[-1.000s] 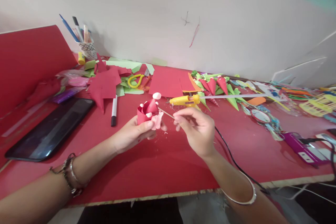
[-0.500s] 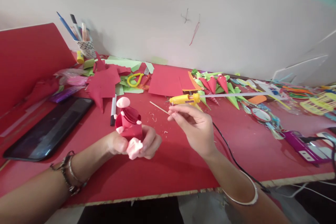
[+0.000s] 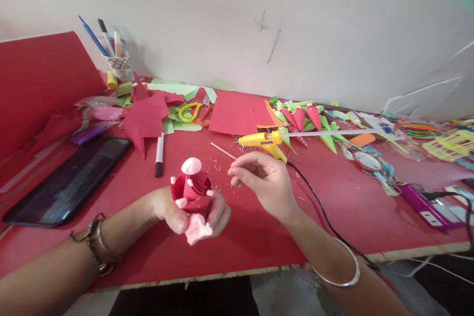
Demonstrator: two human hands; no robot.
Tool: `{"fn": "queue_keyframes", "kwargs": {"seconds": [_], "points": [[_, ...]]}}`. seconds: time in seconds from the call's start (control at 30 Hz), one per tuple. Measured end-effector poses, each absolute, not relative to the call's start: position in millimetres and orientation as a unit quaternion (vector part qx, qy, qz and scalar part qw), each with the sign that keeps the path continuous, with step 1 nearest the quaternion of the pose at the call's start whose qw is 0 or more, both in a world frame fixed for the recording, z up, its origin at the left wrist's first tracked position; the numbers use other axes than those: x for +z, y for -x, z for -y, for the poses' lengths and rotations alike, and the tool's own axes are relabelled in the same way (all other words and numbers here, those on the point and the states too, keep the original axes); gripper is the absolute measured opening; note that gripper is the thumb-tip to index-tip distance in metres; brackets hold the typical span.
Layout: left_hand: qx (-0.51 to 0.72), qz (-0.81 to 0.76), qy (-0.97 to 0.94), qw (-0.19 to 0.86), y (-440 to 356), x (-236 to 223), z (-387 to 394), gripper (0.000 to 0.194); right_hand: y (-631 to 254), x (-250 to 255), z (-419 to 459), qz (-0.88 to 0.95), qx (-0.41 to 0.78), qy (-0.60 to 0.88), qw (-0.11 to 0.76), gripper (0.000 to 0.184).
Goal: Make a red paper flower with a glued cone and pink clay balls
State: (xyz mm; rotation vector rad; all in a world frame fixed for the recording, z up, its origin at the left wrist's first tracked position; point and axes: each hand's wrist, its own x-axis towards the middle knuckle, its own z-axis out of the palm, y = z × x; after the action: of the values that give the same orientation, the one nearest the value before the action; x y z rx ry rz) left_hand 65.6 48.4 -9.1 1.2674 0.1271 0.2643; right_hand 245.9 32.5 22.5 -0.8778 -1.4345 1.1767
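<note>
A red paper craft (image 3: 195,198), rolled from cones and dotted with small pink clay balls, is gripped by my left hand (image 3: 218,212). A larger pink clay ball (image 3: 191,166) caps its top. Below it, a torn lump of pink clay (image 3: 198,229) is held in the same hand, by the thumb. To the right, my right hand (image 3: 264,180) is raised with thumb and fingertips pinched together; whatever may be between them is too small to make out. Just beyond those fingertips lies a thin wooden stick (image 3: 223,150), its near end hidden by the hand.
A yellow glue gun (image 3: 261,140) lies behind my right hand, its cord (image 3: 318,197) running to the table's front edge. Red and green paper cones (image 3: 313,117) and red paper sheets (image 3: 233,113) lie farther back. On the left are a phone (image 3: 70,177) and a marker (image 3: 159,155).
My left hand has tipped the paper craft and brought it slightly right and lower. My right hand has shifted a little left and down, with its fingertips still pinched.
</note>
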Motion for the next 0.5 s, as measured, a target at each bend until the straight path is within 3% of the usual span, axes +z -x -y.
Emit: {"fn": "queue_keyframes", "kwargs": {"seconds": [0.5], "points": [[0.122,-0.053,-0.536,0.834,-72.4,3.1,-43.3,0.027,-244.7,22.0,-28.6,0.598,0.511,0.329,0.523,0.012]]}}
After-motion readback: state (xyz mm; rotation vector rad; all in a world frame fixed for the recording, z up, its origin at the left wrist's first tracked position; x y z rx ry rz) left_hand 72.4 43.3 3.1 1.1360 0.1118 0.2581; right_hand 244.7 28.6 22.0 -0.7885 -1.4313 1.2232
